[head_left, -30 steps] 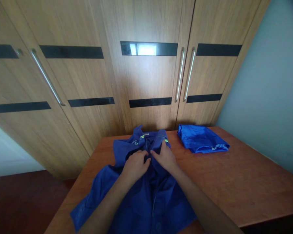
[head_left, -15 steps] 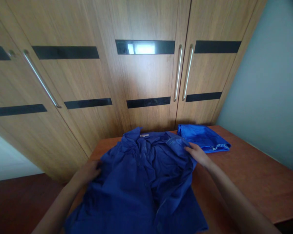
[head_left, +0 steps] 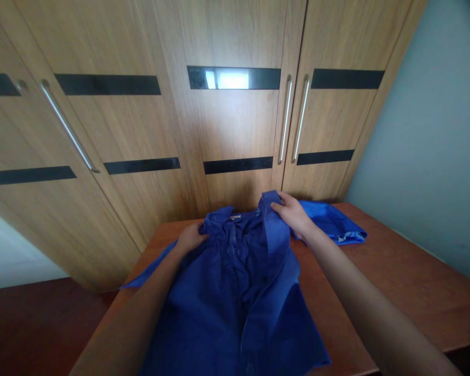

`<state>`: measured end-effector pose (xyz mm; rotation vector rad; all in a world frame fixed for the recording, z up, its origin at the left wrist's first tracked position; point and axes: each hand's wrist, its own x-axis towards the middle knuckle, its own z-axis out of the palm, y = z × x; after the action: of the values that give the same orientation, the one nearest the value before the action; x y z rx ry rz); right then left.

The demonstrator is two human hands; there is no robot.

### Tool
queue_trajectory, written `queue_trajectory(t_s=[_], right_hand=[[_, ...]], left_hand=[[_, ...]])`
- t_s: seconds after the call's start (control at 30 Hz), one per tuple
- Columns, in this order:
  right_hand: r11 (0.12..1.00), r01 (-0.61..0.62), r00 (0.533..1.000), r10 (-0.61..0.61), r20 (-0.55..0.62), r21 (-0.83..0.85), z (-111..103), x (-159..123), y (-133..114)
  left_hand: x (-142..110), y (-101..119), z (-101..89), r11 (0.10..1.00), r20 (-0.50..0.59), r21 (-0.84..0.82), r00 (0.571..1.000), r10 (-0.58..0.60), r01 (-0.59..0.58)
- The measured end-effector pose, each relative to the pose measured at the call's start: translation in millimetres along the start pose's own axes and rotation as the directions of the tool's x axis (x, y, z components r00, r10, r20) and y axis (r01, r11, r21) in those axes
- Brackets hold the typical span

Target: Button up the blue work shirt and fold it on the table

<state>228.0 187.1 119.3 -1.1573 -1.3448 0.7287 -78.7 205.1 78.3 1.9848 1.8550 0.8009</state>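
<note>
A blue shirt lies spread on the wooden table, collar end toward the wardrobe. My left hand grips the shirt's left shoulder near the collar, fingers closed on the cloth. My right hand pinches the right shoulder and holds it slightly raised. A white label shows inside the collar between my two hands.
A folded blue garment lies at the table's back right, just behind my right hand. Wooden wardrobe doors with metal handles stand right behind the table. A pale blue wall is on the right, dark floor at the left.
Both hands went from the shirt's middle out to its sides, then up to the shoulders by the collar. The shirt opened out and its right shoulder now rises.
</note>
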Motion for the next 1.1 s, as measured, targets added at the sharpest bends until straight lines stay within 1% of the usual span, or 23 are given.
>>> queue_trajectory(t_s=[0.07, 0.13, 0.17, 0.23, 0.27, 0.3, 0.37, 0.43, 0.47, 0.5, 0.53, 0.57, 0.6, 0.67, 0.7, 0.73, 0.77, 0.83, 0.9, 0.97, 1.03, 1.1], right_hand=[[1.0, -0.009, 1.0, 0.009, 0.025, 0.002, 23.7, -2.5, -1.9], [0.999, -0.033, 0.99, 0.032, 0.139, 0.003, 46.5, -6.7, -0.4], [0.999, -0.045, 0.975, 0.044, 0.219, 0.001, 56.6, -9.1, 1.3], [0.998, -0.058, 0.929, 0.058, 0.367, -0.013, 73.0, -14.1, 6.1], [0.998, -0.055, 0.909, 0.06, 0.414, -0.024, 79.0, -16.4, 9.2], [0.998, -0.047, 0.898, 0.058, 0.437, -0.036, 83.4, -18.7, 12.6], [0.997, -0.027, 0.89, 0.056, 0.452, -0.07, 87.0, -23.3, 19.8], [0.994, 0.001, 0.898, 0.049, 0.437, -0.114, 83.5, -30.2, 26.0], [0.991, 0.01, 0.909, 0.046, 0.415, -0.132, 79.2, -35.2, 28.1], [0.987, 0.03, 0.92, 0.035, 0.391, -0.159, 73.4, -41.5, 29.3], [0.976, 0.069, 0.928, 0.012, 0.372, -0.205, 66.5, -49.2, 29.7], [0.956, 0.121, 0.933, -0.018, 0.36, -0.267, 59.0, -57.8, 29.2], [0.915, 0.196, 0.931, -0.061, 0.359, -0.353, 51.2, -67.2, 28.2], [0.794, 0.323, 0.919, -0.134, 0.37, -0.516, 37.3, -85.8, 25.6], [0.738, 0.365, 0.912, -0.158, 0.379, -0.568, 31.9, -94.0, 24.6], [0.708, 0.384, 0.908, -0.171, 0.383, -0.593, 27.9, -101.0, 24.0], [0.699, 0.393, 0.905, -0.181, 0.384, -0.597, 25.2, -106.5, 24.0], [0.729, 0.394, 0.904, -0.198, 0.378, -0.56, 23.1, -113.4, 25.6], [0.792, 0.376, 0.908, -0.212, 0.362, -0.481, 22.7, -116.3, 28.9], [0.856, 0.356, 0.902, -0.211, 0.376, -0.374, 21.6, -118.0, 33.0], [0.91, 0.318, 0.889, -0.19, 0.416, -0.266, 19.0, -120.3, 38.0], [0.942, 0.273, 0.88, -0.163, 0.446, -0.197, 15.9, -123.7, 44.4]], left_hand=[[9.5, 1.1, -1.2, 0.999, 0.009, 0.013, 0.999, 0.037, -0.037], [18.2, 3.6, -5.3, 0.997, -0.005, 0.024, 0.998, 0.067, -0.067], [21.5, 5.3, -7.6, 0.997, -0.026, 0.033, 0.997, 0.073, -0.072], [24.4, 9.2, -11.3, 0.996, -0.087, 0.064, 0.994, 0.065, -0.06], [23.6, 11.4, -12.3, 0.995, -0.118, 0.085, 0.991, 0.056, -0.046], [21.1, 13.8, -12.7, 0.994, -0.146, 0.103, 0.988, 0.044, -0.03], [10.8, 19.5, -11.6, 0.984, -0.189, 0.18, 0.981, 0.048, -0.014], [-6.0, 26.7, -8.7, 0.947, -0.214, 0.318, 0.97, 0.117, -0.044], [-16.7, 30.8, -7.0, 0.918, -0.205, 0.389, 0.965, 0.166, -0.075], [-28.6, 35.1, -5.1, 0.891, -0.174, 0.441, 0.962, 0.209, -0.114], [-41.8, 39.5, -3.3, 0.874, -0.115, 0.459, 0.964, 0.238, -0.161], [-55.8, 44.1, -1.2, 0.874, -0.041, 0.443, 0.97, 0.241, -0.199], [-70.5, 48.7, 1.0, 0.882, 0.046, 0.409, 0.971, 0.235, -0.233], [-99.6, 58.3, 6.5, 0.908, 0.194, 0.314, 0.955, 0.224, -0.277], [-113.0, 63.1, 9.9, 0.926, 0.25, 0.253, 0.944, 0.217, -0.28], [-124.9, 67.7, 13.8, 0.943, 0.3, 0.18, 0.929, 0.218, -0.28], [-134.7, 71.7, 18.2, 0.956, 0.339, 0.1, 0.913, 0.226, -0.274], [-147.7, 76.6, 28.3, 0.969, 0.372, -0.029, 0.897, 0.239, -0.246], [-152.4, 75.6, 38.8, 0.977, 0.362, -0.101, 0.907, 0.214, -0.19], [-152.7, 68.8, 47.9, 0.979, 0.352, -0.174, 0.922, 0.162, -0.106], [-152.8, 58.0, 54.1, 0.952, 0.352, -0.305, 0.927, 0.126, -0.014], [-155.5, 46.5, 57.0, 0.89, 0.361, -0.449, 0.927, 0.1, 0.079]])
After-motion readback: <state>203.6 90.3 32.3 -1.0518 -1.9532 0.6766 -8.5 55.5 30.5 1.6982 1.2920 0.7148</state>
